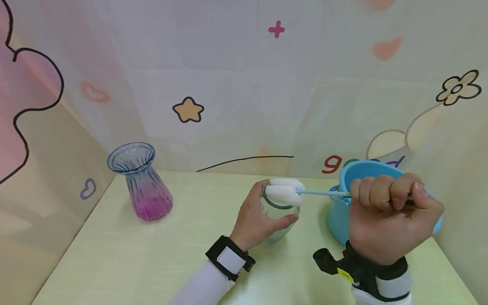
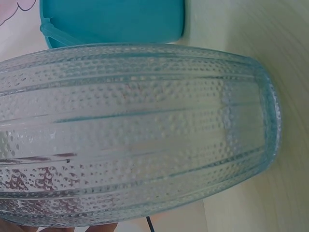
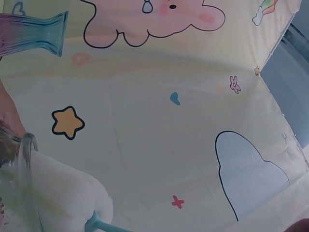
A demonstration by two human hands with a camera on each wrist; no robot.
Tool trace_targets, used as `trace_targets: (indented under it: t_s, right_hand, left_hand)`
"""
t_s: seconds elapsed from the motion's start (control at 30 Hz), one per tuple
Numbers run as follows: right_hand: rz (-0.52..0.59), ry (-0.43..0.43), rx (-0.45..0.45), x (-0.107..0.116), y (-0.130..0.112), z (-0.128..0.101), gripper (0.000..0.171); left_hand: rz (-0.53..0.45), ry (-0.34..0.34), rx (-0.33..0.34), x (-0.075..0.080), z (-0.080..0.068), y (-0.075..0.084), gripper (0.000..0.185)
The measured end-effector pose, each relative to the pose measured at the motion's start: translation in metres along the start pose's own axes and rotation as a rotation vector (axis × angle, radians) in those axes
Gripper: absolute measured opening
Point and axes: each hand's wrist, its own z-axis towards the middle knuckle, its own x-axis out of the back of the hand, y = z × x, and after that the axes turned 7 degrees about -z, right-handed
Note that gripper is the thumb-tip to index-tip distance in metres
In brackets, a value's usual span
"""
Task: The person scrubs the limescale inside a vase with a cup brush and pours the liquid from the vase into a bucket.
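My left hand (image 1: pixel 253 220) grips a clear glass jar (image 1: pixel 280 236) around its upper part, thumb across the near side. The left wrist view shows the dimpled, ribbed wall of the jar (image 2: pixel 145 130) up close, with fingertips at its lower left. In my right hand (image 1: pixel 394 216) is the thin light-blue handle of a sponge bottle brush (image 1: pixel 322 192). Its fat white sponge head (image 1: pixel 284 192) sits in the jar's mouth, partly inside and partly sticking out past the rim. In the right wrist view the sponge (image 3: pixel 72 193) bulges out of the glass rim.
A ribbed glass vase (image 1: pixel 148 186), blue above and pink below, stands at the back left of the table (image 1: pixel 152 267). Behind my right hand is a light-blue bucket (image 1: pixel 337 220), partly covered by it. A printed cloth (image 1: pixel 228 84) hangs along the back.
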Motion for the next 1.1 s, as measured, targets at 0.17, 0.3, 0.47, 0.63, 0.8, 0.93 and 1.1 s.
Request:
trace_targets:
  t_s: [0.17,0.3,0.47,0.63,0.8,0.93,1.1]
  right_hand:
    - [-0.018,0.008,0.001,0.003,0.008,-0.001,0.029]
    - [-0.116,-0.025,-0.046,0.003,0.01,0.001,0.031]
    - [-0.25,-0.046,-0.072,0.003,0.015,0.004,0.033]
    - [-0.351,-0.04,-0.077,0.006,0.021,0.007,0.036]
    - [-0.438,-0.089,-0.146,0.019,0.035,0.005,0.037]
    - [-0.57,-0.132,-0.184,0.03,0.045,-0.003,0.035]
    - [-0.619,-0.164,-0.204,0.034,0.052,-0.007,0.035]
  left_hand:
    - [0.008,0.002,-0.021,0.002,0.001,0.001,0.089]
    - [-0.009,0.006,-0.027,0.002,0.002,0.001,0.087]
    - [-0.032,-0.003,-0.009,0.002,0.002,0.001,0.085]
    - [-0.028,-0.008,0.008,0.001,0.001,0.001,0.086]
    - [-0.019,-0.004,0.014,0.003,0.003,0.0,0.089]
    - [-0.019,-0.008,0.022,0.002,0.002,0.0,0.09]
    - [-0.017,-0.032,0.022,0.004,0.002,0.002,0.089]
